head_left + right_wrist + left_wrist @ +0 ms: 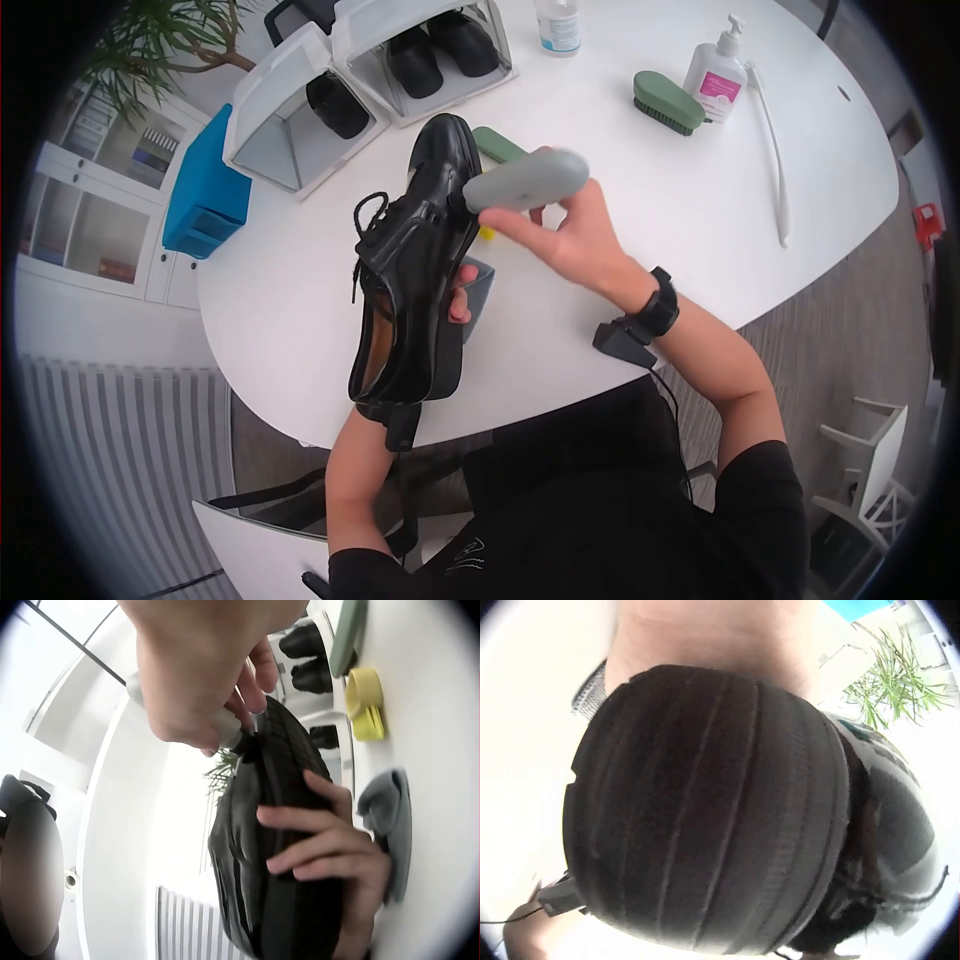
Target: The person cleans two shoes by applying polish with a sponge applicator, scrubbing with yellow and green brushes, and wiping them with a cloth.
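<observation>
A black lace-up leather shoe [425, 240] is held above the table, its toe pointing away from me. My left hand [462, 293] grips it from below; in the right wrist view its fingers [322, 819] spread over the sole. The heel's grooved underside fills the left wrist view. With my right hand [585, 235] I hold a tool with a thick grey handle [530, 180]. Its black end [246, 742] meets the shoe's edge near the sole, toward the forefoot. What that black end is made of I cannot tell. Behind the shoe, a grey cloth [390, 817] lies on the table.
A yellow ring-shaped item [365, 694] and a green brush [497, 145] lie beyond the shoe. Farther right are another green brush [668, 102], a pump bottle [718, 80] and a long white-handled tool [770, 150]. Clear-fronted boxes [300, 175] with black shoes stand at the back left.
</observation>
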`<control>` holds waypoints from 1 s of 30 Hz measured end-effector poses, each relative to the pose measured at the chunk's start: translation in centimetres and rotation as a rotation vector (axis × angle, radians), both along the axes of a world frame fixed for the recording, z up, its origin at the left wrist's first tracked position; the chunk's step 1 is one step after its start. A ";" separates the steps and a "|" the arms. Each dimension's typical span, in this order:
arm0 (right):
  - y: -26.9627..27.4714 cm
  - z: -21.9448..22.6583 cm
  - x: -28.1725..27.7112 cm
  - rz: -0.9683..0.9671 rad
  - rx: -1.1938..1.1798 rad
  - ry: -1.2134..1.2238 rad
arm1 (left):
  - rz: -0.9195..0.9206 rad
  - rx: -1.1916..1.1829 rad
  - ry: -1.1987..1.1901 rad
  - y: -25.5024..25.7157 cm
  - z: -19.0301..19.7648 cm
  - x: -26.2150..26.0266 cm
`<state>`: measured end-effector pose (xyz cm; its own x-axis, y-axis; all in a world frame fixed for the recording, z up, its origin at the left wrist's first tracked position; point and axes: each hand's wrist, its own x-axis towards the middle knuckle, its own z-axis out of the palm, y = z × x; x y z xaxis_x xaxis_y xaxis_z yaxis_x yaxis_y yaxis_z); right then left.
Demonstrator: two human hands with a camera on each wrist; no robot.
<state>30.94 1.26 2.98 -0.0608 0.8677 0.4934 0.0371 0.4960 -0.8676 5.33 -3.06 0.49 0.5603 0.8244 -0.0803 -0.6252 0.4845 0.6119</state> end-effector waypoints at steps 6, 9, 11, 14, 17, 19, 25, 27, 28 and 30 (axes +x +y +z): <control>0.1 0.2 0.2 -0.087 0.098 -0.133 | -0.055 0.030 -0.006 0.5 -1.0 0.1; 1.1 -0.2 0.9 -0.192 0.167 -0.202 | -0.146 0.051 -0.041 0.9 -2.1 -0.5; 3.2 -0.9 1.9 -0.369 0.155 -0.260 | -0.162 0.042 -0.016 0.9 -2.3 -0.7; 3.0 -0.2 3.7 -0.365 -0.188 -0.193 | -0.204 0.023 -0.127 0.9 -2.0 -1.1; 2.4 -0.9 3.0 -0.305 -0.010 -0.151 | -0.165 0.025 -0.167 0.6 -1.3 -0.3; 1.7 -0.7 1.9 -0.234 0.079 -0.121 | 0.002 0.025 -0.047 0.4 -0.4 0.2; -0.1 0.0 -0.3 -0.090 0.073 0.110 | 0.038 0.031 -0.131 1.4 -0.9 0.2; -0.4 0.5 0.1 -0.023 0.048 0.069 | 0.161 -0.036 0.154 0.9 0.8 1.4; -0.5 0.5 0.2 -0.023 0.047 0.063 | 0.160 -0.038 0.148 0.7 0.9 1.6; -0.7 0.5 0.0 0.014 0.027 0.098 | 0.147 -0.045 0.209 0.6 0.9 1.7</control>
